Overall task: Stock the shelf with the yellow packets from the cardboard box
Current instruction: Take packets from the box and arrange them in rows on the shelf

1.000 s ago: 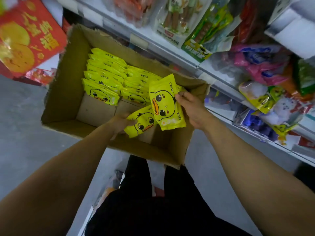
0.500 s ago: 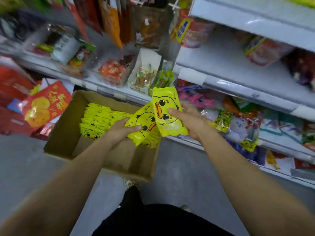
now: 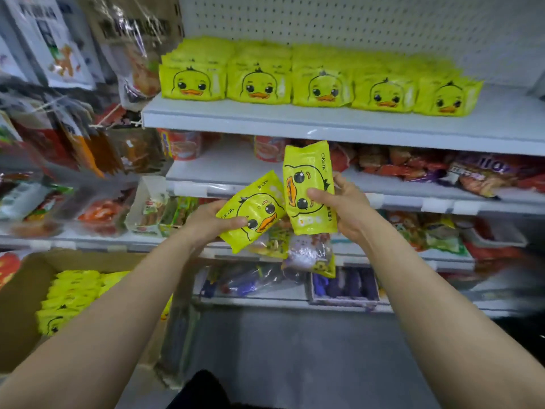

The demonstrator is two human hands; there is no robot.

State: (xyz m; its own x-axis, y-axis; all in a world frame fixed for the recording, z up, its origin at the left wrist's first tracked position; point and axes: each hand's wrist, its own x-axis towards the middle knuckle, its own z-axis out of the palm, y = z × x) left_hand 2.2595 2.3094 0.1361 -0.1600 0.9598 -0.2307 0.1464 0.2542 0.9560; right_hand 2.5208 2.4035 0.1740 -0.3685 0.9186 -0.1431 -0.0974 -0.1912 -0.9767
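Five packet rows point(image 3: 321, 84) on grey shelf point(image 3: 339, 124)

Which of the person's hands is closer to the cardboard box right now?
Left. The left hand, holding a yellow packet, is up and right of the cardboard box; the right hand is farther right.

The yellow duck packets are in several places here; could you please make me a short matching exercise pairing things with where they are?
Things:
1. Packet turned on end
2. Tilted packet
3. Row of packets
4. Cardboard box

Places:
A. On the top shelf
B. Lower left, holding more packets
C. In the left hand
D. In the right hand

Pairs: 1-D, 2-C, 3-A, 4-B
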